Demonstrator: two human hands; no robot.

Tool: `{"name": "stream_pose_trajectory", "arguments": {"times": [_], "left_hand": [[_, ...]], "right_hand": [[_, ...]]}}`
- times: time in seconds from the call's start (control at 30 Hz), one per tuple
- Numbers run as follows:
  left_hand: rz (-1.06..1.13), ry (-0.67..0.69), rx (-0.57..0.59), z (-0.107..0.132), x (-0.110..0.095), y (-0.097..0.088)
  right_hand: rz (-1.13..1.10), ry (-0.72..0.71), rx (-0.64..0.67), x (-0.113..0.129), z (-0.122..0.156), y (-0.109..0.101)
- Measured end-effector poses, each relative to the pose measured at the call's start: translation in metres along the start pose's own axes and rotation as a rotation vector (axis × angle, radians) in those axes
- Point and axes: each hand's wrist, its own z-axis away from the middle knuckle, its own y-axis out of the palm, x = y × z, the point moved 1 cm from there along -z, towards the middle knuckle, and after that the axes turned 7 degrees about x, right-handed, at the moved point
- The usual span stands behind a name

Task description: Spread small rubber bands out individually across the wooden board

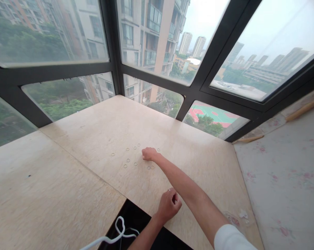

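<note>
Several small thin rings lie scattered flat on the beige marble sill, among them a ring point(113, 154) at the left, a ring point(135, 164) nearer the middle and a ring point(159, 149) at the right. My right hand point(149, 153) reaches in among them, its fingers closed and pointing down close to the surface; whatever is in the fingertips is hidden. Nearer to me, my left hand point(169, 204) is curled into a loose fist above the sill's front edge, with a finger ring on it. The inside of that fist cannot be made out.
The marble sill point(76, 194) has a seam running across it. A white cable point(120, 229) loops over a black surface point(128, 211) at the front. Clear plastic packaging point(233, 218) lies at the right, near the flowered wall point(281, 180). Dark window frames point(117, 52) border the back.
</note>
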Motion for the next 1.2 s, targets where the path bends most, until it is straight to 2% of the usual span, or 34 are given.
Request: {"name": "stream_pose_trajectory", "arguments": {"times": [0.13,0.23,0.33,0.47,0.57,0.67,0.73,0.83,0.93,1.07,1.13,1.2], "left_hand": [[-0.008,0.010,0.002,0.000,0.000,0.000],[-0.001,-0.005,0.006,-0.001,-0.001,-0.002],[0.014,-0.001,0.001,-0.001,-0.002,-0.004],[0.046,0.024,0.002,-0.002,-0.003,-0.004],[0.036,0.041,0.004,-0.004,-0.003,-0.005],[-0.002,0.066,-0.007,-0.005,-0.004,-0.005],[-0.014,0.072,-0.006,-0.005,-0.005,-0.006],[-0.008,0.065,0.002,-0.005,-0.007,-0.007],[-0.006,0.058,0.003,-0.005,-0.009,-0.008],[-0.030,0.060,0.005,-0.005,-0.011,-0.008],[-0.042,0.058,0.001,-0.006,-0.011,-0.007],[-0.050,0.055,-0.004,-0.006,-0.012,-0.007]], "right_hand": [[-0.170,-0.057,0.018,-0.007,0.018,0.002],[-0.383,-0.117,-0.058,-0.017,0.041,0.012],[-0.628,-0.143,-0.169,-0.032,0.077,0.031],[-0.903,-0.108,-0.298,-0.058,0.142,0.068],[-1.059,-0.038,-0.399,-0.082,0.198,0.104],[-1.363,0.083,-0.585,-0.107,0.256,0.148],[-1.475,0.215,-0.714,-0.121,0.292,0.179],[-1.515,0.424,-0.896,-0.135,0.341,0.223],[-1.511,0.586,-1.023,-0.143,0.374,0.253],[-1.396,0.763,-1.219,-0.152,0.394,0.268],[-1.265,0.832,-1.352,-0.156,0.396,0.268],[-1.082,0.896,-1.388,-0.160,0.394,0.267]]}}
